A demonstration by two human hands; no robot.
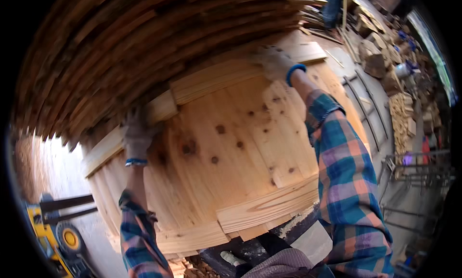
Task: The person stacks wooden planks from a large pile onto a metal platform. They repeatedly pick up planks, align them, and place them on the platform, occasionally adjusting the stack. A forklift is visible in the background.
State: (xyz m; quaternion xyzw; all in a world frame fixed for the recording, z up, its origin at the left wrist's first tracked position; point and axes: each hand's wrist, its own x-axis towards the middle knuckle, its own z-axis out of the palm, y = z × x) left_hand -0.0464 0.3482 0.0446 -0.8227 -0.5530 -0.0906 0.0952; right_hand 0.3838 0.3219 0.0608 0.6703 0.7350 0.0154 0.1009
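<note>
My left hand point(138, 138), in a pale work glove with a blue cuff, lies over a wooden board point(103, 150) along the far left edge of a wide panel of planks point(221, 133). Motion smears its fingers. At the far right my right hand point(275, 64), gloved alike, rests on or beside a long light board point(214, 80); its fingers are blurred too, so a grip does not show. A short board end point(162, 107) sits between the hands. Dark knots dot the panel.
A tall stack of boards point(159, 42) rises just beyond the panel. Another light board point(269, 203) lies across its near edge. A yellow forklift point(48, 232) stands at lower left. Metal racks point(368, 109) and piled wood blocks point(373, 56) are on the right.
</note>
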